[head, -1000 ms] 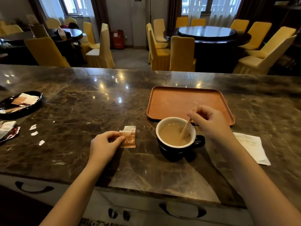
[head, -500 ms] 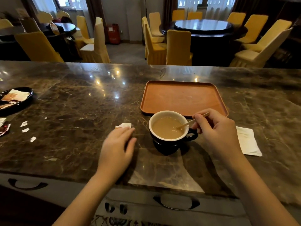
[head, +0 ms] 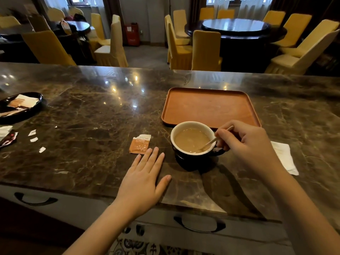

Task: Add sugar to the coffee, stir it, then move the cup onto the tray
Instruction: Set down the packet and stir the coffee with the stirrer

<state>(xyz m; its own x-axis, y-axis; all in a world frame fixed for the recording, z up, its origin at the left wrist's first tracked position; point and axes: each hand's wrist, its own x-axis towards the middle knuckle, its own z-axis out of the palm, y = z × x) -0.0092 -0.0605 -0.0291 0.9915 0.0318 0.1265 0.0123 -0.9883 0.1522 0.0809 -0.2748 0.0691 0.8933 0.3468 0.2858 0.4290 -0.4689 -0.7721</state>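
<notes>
A dark cup with a white inside holds milky coffee and stands on the marble counter just in front of the orange tray. My right hand is at the cup's handle side and pinches a thin wooden stirrer, whose lower end dips into the coffee. A torn orange sugar packet lies flat to the left of the cup. My left hand rests flat on the counter, fingers spread, its fingertips just short of the packet and holding nothing.
A white napkin lies right of my right hand. A black dish with packets sits at the far left, with paper scraps and a wrapper near it. Drawer handles run below the counter edge. Yellow chairs and tables stand beyond.
My left hand let go of the sugar packet, which now lies on the counter, and drew back to rest flat. My right hand kept the stirrer in the coffee, tilting it lower.
</notes>
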